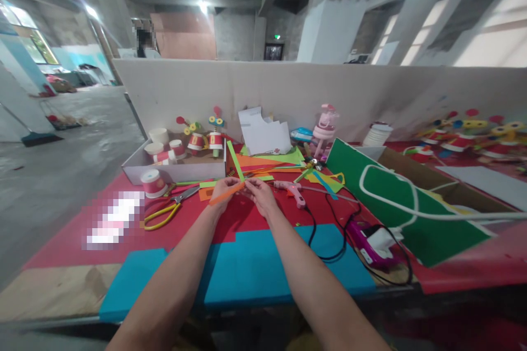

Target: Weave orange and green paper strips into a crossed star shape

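Note:
My left hand point(223, 191) and my right hand point(259, 195) meet over the middle of the red table, fingertips pinched together. Between them is a light green paper strip point(235, 161), standing up and leaning left. An orange paper strip point(225, 194) crosses in front of my left hand; its right end meets the green one at the fingertips. Whether the two strips are stuck together I cannot make out. Just right of my right hand lies a pink glue gun point(293, 192). Scissors with yellow handles point(164, 216) lie left of my left hand.
A white box point(173, 171) holds paper cups and two cup figures at back left. Coloured paper point(267, 160) lies behind my hands. On the right are a green board point(395, 203), a white cable and a purple power strip point(373, 247). Blue sheets point(251, 269) lie under my forearms.

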Tool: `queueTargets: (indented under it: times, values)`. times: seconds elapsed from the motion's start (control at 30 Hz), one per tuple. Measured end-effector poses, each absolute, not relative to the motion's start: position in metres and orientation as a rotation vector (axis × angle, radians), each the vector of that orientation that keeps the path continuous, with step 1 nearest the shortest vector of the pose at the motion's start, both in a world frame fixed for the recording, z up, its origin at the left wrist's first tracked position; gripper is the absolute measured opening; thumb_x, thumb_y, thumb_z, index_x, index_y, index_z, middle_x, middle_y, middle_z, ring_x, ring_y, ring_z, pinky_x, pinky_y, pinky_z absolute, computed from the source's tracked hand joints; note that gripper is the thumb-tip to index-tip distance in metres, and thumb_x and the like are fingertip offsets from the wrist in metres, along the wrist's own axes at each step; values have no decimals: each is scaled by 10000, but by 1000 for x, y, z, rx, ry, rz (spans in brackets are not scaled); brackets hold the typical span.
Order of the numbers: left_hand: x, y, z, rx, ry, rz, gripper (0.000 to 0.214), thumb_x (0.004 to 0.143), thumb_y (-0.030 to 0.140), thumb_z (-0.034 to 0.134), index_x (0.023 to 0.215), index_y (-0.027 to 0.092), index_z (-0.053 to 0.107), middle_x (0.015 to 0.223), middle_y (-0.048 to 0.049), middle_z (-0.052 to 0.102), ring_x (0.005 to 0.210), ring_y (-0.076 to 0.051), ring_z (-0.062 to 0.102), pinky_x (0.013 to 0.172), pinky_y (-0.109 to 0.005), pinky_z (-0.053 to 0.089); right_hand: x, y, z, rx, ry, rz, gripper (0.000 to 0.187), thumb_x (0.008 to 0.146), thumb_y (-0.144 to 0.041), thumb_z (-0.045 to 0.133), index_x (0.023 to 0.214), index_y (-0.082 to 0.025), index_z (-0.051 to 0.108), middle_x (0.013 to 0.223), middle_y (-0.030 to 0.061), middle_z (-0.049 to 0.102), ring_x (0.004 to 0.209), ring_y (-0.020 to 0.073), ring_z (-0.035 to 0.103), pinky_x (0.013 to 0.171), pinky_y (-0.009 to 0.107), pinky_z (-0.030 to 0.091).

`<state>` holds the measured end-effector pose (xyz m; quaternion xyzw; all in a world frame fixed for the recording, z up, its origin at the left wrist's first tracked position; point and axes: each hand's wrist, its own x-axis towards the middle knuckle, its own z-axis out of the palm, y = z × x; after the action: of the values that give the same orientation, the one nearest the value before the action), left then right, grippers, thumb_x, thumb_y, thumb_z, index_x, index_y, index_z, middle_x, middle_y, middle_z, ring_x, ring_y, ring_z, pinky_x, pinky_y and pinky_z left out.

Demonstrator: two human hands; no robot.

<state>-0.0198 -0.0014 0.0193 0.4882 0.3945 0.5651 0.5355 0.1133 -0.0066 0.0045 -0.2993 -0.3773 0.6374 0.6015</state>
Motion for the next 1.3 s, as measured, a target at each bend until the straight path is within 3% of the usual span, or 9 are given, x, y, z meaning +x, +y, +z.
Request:
queueTargets:
  times: [0.33, 0.47, 0.67, 0.87, 1.3]
  values:
    - [-21, -2, 19, 1143, 951, 1322, 342, 538, 420, 816, 689, 129, 717, 628, -60, 676, 543, -123, 564, 526, -231, 425, 107, -5, 2, -830, -1007, 1179, 310, 624, -427, 734, 823, -191, 708, 731, 1, 696, 639, 153, 616, 692, 323, 546]
    - [-18, -6, 21, 1126, 847, 1353, 307, 565, 365, 809, 723, 124, 701, 617, -39, 648, 519, -90, 520, 507, -212, 389, 107, -4, 3, -800, -951, 1134, 278, 650, -419, 711, 808, -190, 694, 666, -12, 660, 611, 141, 592, 657, 299, 536]
    - [-13, -13, 22, 1137, 826, 1272, 377, 574, 319, 817, 884, 150, 686, 784, -55, 672, 646, -114, 581, 556, -210, 417, 107, -5, 5, -782, -840, 1147, 288, 635, -398, 721, 822, -187, 663, 646, -20, 635, 614, 137, 596, 659, 297, 538]
    - [-13, -10, 21, 1077, 894, 1397, 330, 566, 360, 814, 765, 135, 677, 682, -34, 647, 599, -109, 558, 564, -218, 420, 104, -12, 13, -756, -905, 1229, 305, 604, -410, 749, 795, -194, 649, 650, -18, 633, 633, 142, 602, 685, 312, 548]
    - [-14, -8, 20, 1139, 913, 1399, 317, 587, 417, 787, 722, 155, 670, 624, -15, 627, 585, -116, 549, 567, -225, 410, 105, -8, 8, -780, -960, 1223, 312, 572, -431, 759, 744, -192, 654, 668, -21, 657, 606, 140, 595, 691, 319, 543]
